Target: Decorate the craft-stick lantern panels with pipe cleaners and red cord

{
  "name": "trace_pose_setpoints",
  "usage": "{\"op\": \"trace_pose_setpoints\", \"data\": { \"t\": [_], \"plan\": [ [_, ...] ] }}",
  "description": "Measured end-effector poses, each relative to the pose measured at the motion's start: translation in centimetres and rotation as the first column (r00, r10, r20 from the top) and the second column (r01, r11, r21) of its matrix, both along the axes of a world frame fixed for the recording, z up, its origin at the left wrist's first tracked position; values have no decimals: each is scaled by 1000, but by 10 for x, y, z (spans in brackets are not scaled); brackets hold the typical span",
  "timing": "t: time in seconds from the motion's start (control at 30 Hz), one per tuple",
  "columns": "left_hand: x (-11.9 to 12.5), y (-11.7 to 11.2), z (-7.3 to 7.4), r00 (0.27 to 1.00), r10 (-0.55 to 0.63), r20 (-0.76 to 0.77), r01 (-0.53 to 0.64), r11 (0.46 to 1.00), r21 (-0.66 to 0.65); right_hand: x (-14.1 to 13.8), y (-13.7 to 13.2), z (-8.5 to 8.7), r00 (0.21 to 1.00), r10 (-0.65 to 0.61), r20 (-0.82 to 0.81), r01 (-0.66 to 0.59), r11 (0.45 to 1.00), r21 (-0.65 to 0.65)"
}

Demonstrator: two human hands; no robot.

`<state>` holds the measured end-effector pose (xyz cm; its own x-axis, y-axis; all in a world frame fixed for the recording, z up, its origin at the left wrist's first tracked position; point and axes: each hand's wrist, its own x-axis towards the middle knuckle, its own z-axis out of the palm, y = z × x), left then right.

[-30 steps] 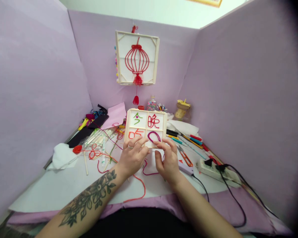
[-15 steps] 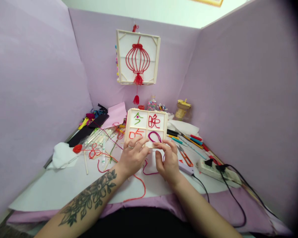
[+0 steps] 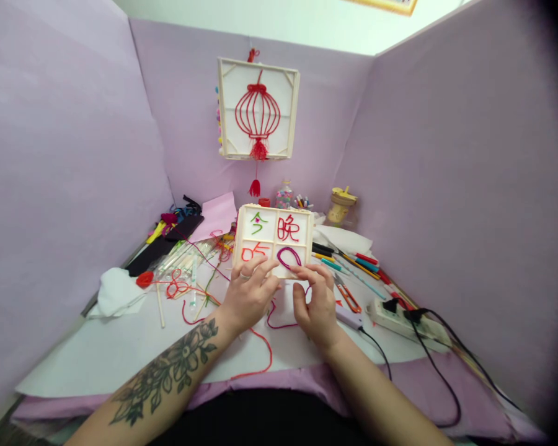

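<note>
A box-like panel with a pale frame [image 3: 276, 224] stands tilted before me, split into four sections. Green, dark red and orange yarn characters fill three of them. In the lower right section lies a purple yarn loop [image 3: 288, 249]. My left hand [image 3: 255, 286] grips the panel's lower edge, its fingers over the front and partly covering the orange character. Fingertips of my right hand [image 3: 317, 303] touch the panel's lower right area beside the loop, with the thumb apart from the fingers. A purple-red yarn tail [image 3: 279, 324] trails on the table below.
A square lantern [image 3: 257, 111] with a red tassel hangs at the back. Right lie orange-handled scissors [image 3: 348, 297], markers, a glue gun [image 3: 348, 317] and a power strip [image 3: 411, 325] with black cables. Left are red yarn [image 3: 177, 285], sticks and white cloth [image 3: 119, 291].
My right fingertips have shifted very slightly right and down by the purple loop. My left hand and the panel stay nearly the same.
</note>
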<state>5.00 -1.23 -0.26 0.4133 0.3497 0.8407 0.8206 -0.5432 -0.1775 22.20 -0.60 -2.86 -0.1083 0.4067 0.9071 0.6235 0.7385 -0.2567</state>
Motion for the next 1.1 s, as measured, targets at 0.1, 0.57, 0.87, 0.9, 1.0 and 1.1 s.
{"op": "trace_pose_setpoints", "data": {
  "t": [0.1, 0.57, 0.87, 0.9, 1.0, 1.1],
  "plan": [
    [0, 0, 0, 1000, 1, -6, -1, 1000, -3, -1, 1, 0, 1000, -8, 10, 8, 1000, -15],
    [0, -1, 1, 1000, 2, -15, -2, 1000, -10, 0, 0, -1, 1000, -8, 10, 8, 1000, -11],
    [0, 0, 0, 1000, -12, -27, 12, 1000, 3, 3, -4, -1, 999, 6, -36, -5, 999, 37],
    [0, 0, 0, 999, -15, -40, 15, 1000, -2, 4, -4, -1, 999, 4, -46, -1, 999, 51],
    [0, 1, -2, 996, -29, -90, 29, 1000, -2, 5, -3, -2, 999, -7, -32, 9, 999, 49],
    [0, 3, -3, 990, -40, -133, 44, 999, 22, 5, -2, -3, 1000, -19, 19, 19, 1000, 8]
  ]
}}
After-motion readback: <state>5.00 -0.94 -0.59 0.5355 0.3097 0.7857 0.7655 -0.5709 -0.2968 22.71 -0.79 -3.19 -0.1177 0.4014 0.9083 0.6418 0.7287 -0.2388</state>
